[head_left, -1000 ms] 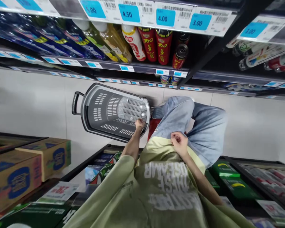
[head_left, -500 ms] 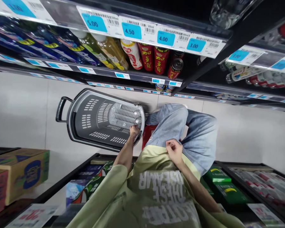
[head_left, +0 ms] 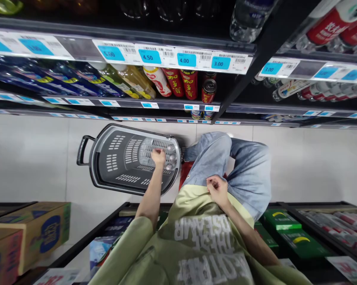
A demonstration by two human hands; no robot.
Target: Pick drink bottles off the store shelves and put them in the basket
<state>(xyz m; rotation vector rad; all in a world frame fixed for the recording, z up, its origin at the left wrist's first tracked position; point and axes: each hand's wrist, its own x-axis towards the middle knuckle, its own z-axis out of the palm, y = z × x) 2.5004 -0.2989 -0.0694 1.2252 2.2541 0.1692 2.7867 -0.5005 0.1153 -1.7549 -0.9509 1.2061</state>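
the left grip has moved from the near side of the dark grey shopping basket to over the clear plastic bottles inside it. these lie side by side, tops toward the basket end beside the jeans. the left grip's fingers are curled; whether they pinch a bottle cannot be told. the right grip rests half curled by the hem of the green t-shirt, its hold unclear. the basket stands on the tiled floor.
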